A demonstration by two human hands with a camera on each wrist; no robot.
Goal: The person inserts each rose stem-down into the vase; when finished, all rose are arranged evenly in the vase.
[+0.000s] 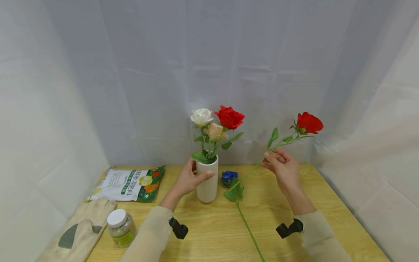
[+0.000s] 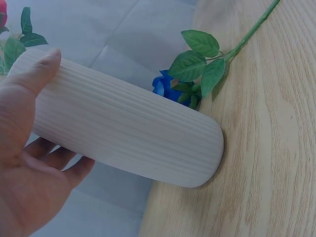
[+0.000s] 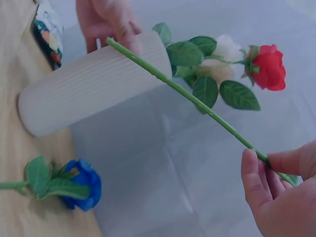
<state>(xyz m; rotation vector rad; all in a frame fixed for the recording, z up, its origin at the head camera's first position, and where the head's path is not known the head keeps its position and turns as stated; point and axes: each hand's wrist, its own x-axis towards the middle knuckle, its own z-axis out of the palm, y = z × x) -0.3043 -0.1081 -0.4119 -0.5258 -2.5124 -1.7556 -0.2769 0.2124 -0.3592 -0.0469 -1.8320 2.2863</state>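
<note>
A ribbed white vase [image 1: 207, 183] stands upright on the table, holding a white rose [image 1: 201, 117], a peach rose [image 1: 215, 132] and a red rose [image 1: 230, 117]. My left hand [image 1: 190, 178] grips it near the rim, thumb across the front. To the right, my right hand [image 1: 284, 168] pinches the stem of a second red rose [image 1: 309, 123] in the air. That rose's bare stem [image 3: 197, 101] slants down toward the vase, its lower end overlapping the vase in the right wrist view. A blue rose [image 1: 230, 177] lies on the table right of the vase.
On the left lie a printed packet [image 1: 131, 185] and a pair of pale work gloves [image 1: 78, 229]. A clear jar with a white lid [image 1: 121, 227] stands beside the gloves. White sheeting [image 1: 157, 91] hangs behind and at both sides of the wooden table [image 1: 203, 233].
</note>
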